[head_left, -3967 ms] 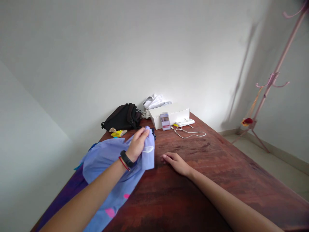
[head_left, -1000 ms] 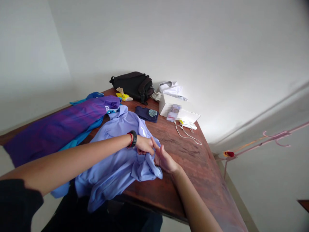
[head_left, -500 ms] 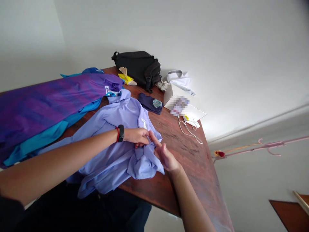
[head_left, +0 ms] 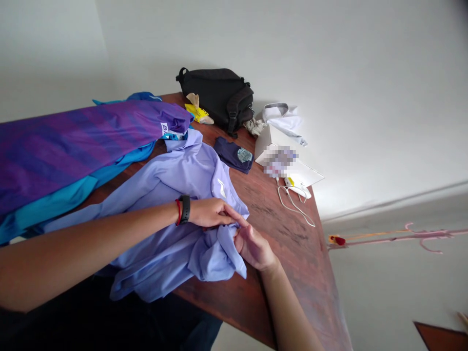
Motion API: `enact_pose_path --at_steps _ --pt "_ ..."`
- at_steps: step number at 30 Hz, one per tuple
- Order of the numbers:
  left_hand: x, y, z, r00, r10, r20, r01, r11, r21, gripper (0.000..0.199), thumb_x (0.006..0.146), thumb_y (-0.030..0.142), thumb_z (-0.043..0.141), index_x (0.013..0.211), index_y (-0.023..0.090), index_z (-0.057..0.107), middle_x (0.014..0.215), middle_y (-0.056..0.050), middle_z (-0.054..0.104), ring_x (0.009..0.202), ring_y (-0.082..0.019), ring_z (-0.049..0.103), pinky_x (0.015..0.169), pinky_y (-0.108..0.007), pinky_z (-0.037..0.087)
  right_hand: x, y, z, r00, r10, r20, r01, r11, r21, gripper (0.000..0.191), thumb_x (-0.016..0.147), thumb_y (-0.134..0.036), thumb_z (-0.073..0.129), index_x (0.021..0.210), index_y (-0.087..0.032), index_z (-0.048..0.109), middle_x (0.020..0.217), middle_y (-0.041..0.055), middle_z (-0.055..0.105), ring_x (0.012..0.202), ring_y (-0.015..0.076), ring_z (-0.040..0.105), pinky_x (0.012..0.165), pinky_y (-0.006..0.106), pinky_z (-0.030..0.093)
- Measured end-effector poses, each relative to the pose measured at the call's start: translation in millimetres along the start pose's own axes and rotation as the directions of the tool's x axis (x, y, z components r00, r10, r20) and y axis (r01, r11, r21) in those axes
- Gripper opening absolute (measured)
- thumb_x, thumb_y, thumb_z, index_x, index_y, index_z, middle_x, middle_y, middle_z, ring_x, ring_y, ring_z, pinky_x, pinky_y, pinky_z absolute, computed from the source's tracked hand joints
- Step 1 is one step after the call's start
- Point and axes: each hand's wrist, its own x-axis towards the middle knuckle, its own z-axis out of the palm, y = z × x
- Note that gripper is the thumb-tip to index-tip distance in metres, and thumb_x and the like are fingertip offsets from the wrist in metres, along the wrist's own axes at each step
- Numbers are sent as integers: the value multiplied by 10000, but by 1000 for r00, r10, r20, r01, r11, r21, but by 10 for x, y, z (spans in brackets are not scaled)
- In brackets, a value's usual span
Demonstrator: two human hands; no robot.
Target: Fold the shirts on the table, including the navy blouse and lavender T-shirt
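A crumpled lavender polo shirt (head_left: 175, 195) with a small white logo lies across the table's front edge, its lower part bunched. My left hand (head_left: 212, 213), with a black wristband and red cord at the wrist, is closed over the bunched cloth. Its index finger reaches to my right hand's fingertips. My right hand (head_left: 258, 247) grips the shirt's near right edge, thumb upward, fingers partly hidden by fabric.
Purple (head_left: 91, 141) and blue clothes (head_left: 76, 195) lie left on the wooden table (head_left: 292, 263). Behind are a black backpack (head_left: 215, 95), a yellow packet (head_left: 197, 113), a folded dark cloth (head_left: 232, 153), a white box (head_left: 272, 139) and a white cable (head_left: 292, 204).
My left hand has slid right along the cloth, its index finger now stretched against my right hand. The view has shifted slightly.
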Motion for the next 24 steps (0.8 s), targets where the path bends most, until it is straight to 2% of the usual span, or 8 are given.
enact_pose_path --at_steps 2,4,7,12,17,24 --pt "16 -5 2 999 4 53 -8 997 79 218 911 265 524 868 123 683 598 21 546 519 -114 448 503 -249 293 -6 -4 1 1000 5 12 -5 1000 0 828 827 -570 720 1514 -216 421 833 31 712 710 161 666 707 265 524" --pt "26 -2 1 1000 10 18 -12 989 146 190 894 240 527 759 137 613 626 17 535 574 -117 460 535 -243 303 -7 -4 1 999 4 34 -4 1000 -6 805 836 -557 714 1504 -203 437 817 33 712 687 158 661 676 259 520" --pt "26 3 6 1000 17 -8 -15 985 171 189 874 228 540 699 157 543 630 26 521 596 -117 459 551 -237 301 -2 -1 -4 999 -15 41 16 1000 -7 774 847 -543 704 1489 -187 457 796 32 713 655 153 656 646 251 516" --pt "-8 -6 29 995 91 -44 -82 979 185 177 839 180 543 665 173 506 625 34 515 597 -118 450 564 -244 297 -6 -5 -13 999 -3 41 4 999 -39 781 859 -540 690 1501 -173 436 767 31 707 598 146 635 596 244 501" --pt "-7 -13 56 994 77 -79 -59 975 215 185 846 182 528 663 180 502 603 41 501 570 -119 435 552 -258 278 14 -10 -38 1000 15 22 -14 998 -59 792 829 -581 703 1463 -162 481 717 14 682 566 135 605 562 226 477" --pt "8 -1 93 990 85 -110 -67 985 159 197 840 185 535 645 174 513 595 46 499 567 -114 416 569 -255 255 64 2 -47 1000 25 -18 -28 987 -160 824 794 -652 674 1446 -189 475 747 11 677 676 180 663 661 293 541"
